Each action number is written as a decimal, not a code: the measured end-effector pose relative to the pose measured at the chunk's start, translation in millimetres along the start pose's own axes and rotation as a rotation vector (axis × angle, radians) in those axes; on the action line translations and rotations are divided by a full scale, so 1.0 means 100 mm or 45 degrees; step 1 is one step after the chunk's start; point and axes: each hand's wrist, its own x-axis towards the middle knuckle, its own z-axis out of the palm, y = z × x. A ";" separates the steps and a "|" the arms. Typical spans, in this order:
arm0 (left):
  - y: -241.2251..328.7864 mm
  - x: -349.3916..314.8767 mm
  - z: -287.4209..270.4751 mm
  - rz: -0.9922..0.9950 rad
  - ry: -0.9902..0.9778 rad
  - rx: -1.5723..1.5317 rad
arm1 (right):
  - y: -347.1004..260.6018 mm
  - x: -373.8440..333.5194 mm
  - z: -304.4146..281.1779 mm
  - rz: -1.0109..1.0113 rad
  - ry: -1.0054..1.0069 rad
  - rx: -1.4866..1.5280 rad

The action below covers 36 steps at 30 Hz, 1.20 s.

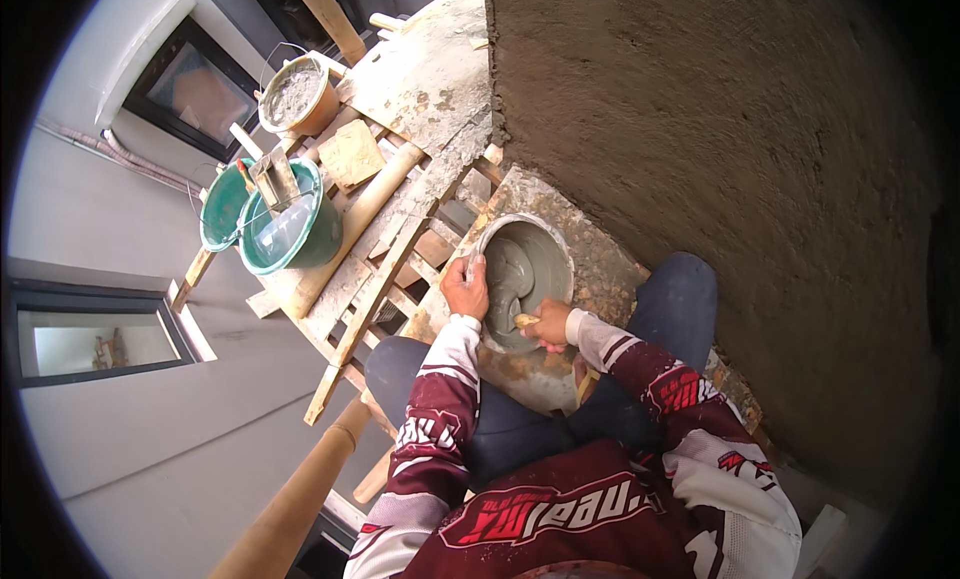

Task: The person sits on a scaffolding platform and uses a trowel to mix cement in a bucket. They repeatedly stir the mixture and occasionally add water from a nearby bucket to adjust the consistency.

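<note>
A round bucket [525,218] stands between my knees, holding wet grey cement mix [518,271] with a swirled surface. My left hand [466,287] is closed over the bucket's left rim. In my right hand [548,325] is a trowel [523,321], gripped by its yellowish handle at the near right of the bucket. The trowel's blade dips into the mix, so most of its shape is hidden.
A rough plastered wall [720,129] rises close on the right. Left are green buckets [318,241] [222,217], a float [275,177], an orange bucket of grey material [300,104] and a yellowish block [351,155]. Gaps show between scaffold planks [375,297]; a bamboo pole [300,489] slants nearby.
</note>
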 end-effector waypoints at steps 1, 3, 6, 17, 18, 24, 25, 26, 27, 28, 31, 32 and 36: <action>-0.02 0.01 0.00 -0.009 0.000 0.012 | 0.03 0.02 0.03 -0.024 -0.003 0.136; -0.04 0.02 -0.03 -0.030 -0.004 0.038 | 0.03 0.04 0.11 -0.069 -0.010 0.412; -0.04 0.04 -0.04 -0.003 0.024 -0.039 | 0.17 0.13 0.11 -0.056 -0.086 0.818; -0.13 0.05 -0.02 -0.054 0.023 -0.060 | 0.16 0.09 0.10 -0.034 -0.107 0.862; -0.17 0.05 -0.03 -0.058 0.030 -0.056 | 0.16 0.09 0.11 -0.042 -0.108 0.843; -0.24 0.06 -0.08 -0.078 0.085 -0.094 | 0.13 0.19 0.13 -0.082 -0.247 1.136; -0.25 0.05 -0.08 -0.086 0.086 -0.145 | 0.13 0.25 0.16 -0.111 -0.298 1.347; -0.27 0.03 -0.07 -0.094 0.088 -0.195 | 0.12 0.34 0.19 -0.140 -0.350 1.557; -0.26 0.00 -0.06 -0.106 0.093 -0.243 | 0.09 0.37 0.22 -0.165 -0.406 1.767; -0.25 -0.01 -0.05 -0.105 0.099 -0.226 | 0.06 0.40 0.21 -0.101 -0.523 2.001; -0.24 -0.01 -0.03 -0.105 0.116 -0.187 | 0.03 0.46 0.16 -0.056 -0.785 2.557; -0.24 -0.01 -0.05 -0.111 0.119 -0.175 | 0.08 0.45 0.17 -0.148 -0.809 2.656; -0.21 0.02 0.00 -0.107 0.151 -0.136 | 0.33 0.08 -0.07 -0.240 -0.313 1.884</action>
